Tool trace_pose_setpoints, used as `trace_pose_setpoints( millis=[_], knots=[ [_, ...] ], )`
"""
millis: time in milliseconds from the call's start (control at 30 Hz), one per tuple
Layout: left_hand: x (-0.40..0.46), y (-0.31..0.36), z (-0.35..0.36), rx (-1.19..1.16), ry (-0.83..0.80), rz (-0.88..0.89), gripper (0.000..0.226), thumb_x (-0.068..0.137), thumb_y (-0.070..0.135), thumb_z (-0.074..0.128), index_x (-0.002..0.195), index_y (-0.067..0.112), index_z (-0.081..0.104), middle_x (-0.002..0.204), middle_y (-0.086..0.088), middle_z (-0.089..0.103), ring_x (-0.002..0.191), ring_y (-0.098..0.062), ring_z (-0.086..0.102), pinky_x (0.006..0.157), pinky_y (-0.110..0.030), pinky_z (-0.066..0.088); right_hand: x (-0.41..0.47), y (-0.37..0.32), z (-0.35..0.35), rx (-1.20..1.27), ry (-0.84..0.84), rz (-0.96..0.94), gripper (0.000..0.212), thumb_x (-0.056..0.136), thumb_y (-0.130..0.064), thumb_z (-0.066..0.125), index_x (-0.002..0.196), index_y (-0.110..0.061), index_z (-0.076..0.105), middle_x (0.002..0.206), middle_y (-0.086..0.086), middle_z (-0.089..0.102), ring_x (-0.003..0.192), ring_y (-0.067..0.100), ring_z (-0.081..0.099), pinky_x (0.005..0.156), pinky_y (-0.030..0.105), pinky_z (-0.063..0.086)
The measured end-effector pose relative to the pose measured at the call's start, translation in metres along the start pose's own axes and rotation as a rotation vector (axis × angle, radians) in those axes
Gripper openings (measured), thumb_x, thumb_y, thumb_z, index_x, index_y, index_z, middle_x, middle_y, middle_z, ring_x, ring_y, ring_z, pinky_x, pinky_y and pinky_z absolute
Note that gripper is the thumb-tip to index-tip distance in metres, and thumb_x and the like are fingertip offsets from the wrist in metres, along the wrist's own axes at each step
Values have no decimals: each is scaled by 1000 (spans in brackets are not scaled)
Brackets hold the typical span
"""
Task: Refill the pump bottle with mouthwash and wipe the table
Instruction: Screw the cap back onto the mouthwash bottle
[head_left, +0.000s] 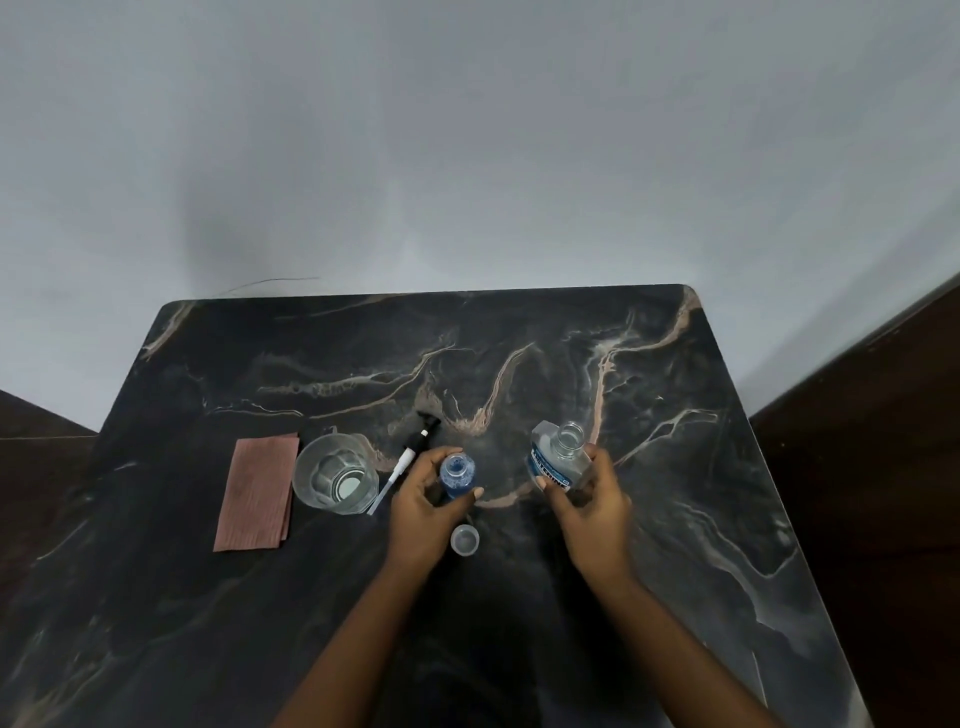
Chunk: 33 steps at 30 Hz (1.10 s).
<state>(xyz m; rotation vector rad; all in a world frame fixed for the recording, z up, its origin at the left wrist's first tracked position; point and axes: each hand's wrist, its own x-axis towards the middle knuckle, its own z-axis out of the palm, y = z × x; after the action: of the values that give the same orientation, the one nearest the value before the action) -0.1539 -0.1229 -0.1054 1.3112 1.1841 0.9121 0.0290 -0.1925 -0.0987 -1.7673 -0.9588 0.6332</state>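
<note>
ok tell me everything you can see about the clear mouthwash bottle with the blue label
The clear plastic mouthwash bottle with the blue label stands right of centre on the dark marbled table, leaning slightly. Its cap is off, so the round neck is open, and it looks nearly empty, though that is hard to tell through clear plastic. It has angular shoulders and white lettering on its label. The right hand grips its lower body, thumb on the label. A small clear cap lies apart to its left; whose cap is unclear.
</note>
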Motion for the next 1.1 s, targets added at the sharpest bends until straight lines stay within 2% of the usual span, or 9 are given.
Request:
trace_pose_setpoints(
  millis=[133,300,433,533,633,733,800,900,1100],
  knots=[
    [3,-2,-1,4,-12,0,47,74,-5,79,105,27,65,104,-2,72,98,-17,69,83,-28,56,0,2,2,-1,7,-20,52,80,-13,78,110,-46,52,102,-17,69,93,2,68,77,25,58],
    [4,-9,-4,10,-48,-8,52,73,-2,80,112,28,63,110,0,70,106,-18,67,94,-40,55,-5,3,4,-28,13,-3,56,76,-12,81,113,-40,51,104,-16,68,93,1,66,78,32,58],
    [0,-11,-6,2,-88,-64,78,70,-2,83,132,33,51,131,11,61,125,-8,56,106,-26,46,-9,4,4,-11,10,50,68,72,-11,84,118,-44,45,115,-7,67,104,8,65,89,34,56],
    [-13,-11,-10,61,-33,-83,99,64,13,91,144,32,35,145,14,46,134,0,43,110,-22,36,-11,2,4,33,-2,78,75,70,-5,84,125,-37,44,125,-6,63,114,7,62,98,35,53],
    [-39,-15,-13,139,97,-96,94,55,36,94,131,38,39,135,8,48,126,-4,48,103,-28,43,-22,4,5,96,27,140,82,70,1,83,135,-24,40,136,-1,55,126,12,53,107,40,45],
    [-64,-21,-11,305,128,-59,85,50,43,93,116,42,40,122,20,43,114,2,46,89,-20,44,-44,9,9,92,91,232,85,69,5,82,139,-15,38,141,4,48,132,17,47,112,39,38],
    [-73,-27,-7,401,99,-4,85,51,37,94,118,35,41,118,25,40,112,3,43,89,-17,41,-63,11,14,59,143,281,83,68,5,83,137,-12,41,138,6,46,128,17,46,110,32,36],
    [-74,-32,-2,445,43,13,76,55,26,93,117,27,50,116,17,47,111,-6,44,94,-20,41,-90,12,25,-1,162,272,69,68,7,81,125,-12,48,120,8,52,110,21,53,96,22,41],
    [-66,-29,4,541,20,21,37,71,18,81,102,23,62,102,9,56,98,-14,52,87,-37,48,-109,4,39,107,-21,322,41,84,1,70,106,-31,57,86,4,64,71,13,61,66,16,48]
  ],
)
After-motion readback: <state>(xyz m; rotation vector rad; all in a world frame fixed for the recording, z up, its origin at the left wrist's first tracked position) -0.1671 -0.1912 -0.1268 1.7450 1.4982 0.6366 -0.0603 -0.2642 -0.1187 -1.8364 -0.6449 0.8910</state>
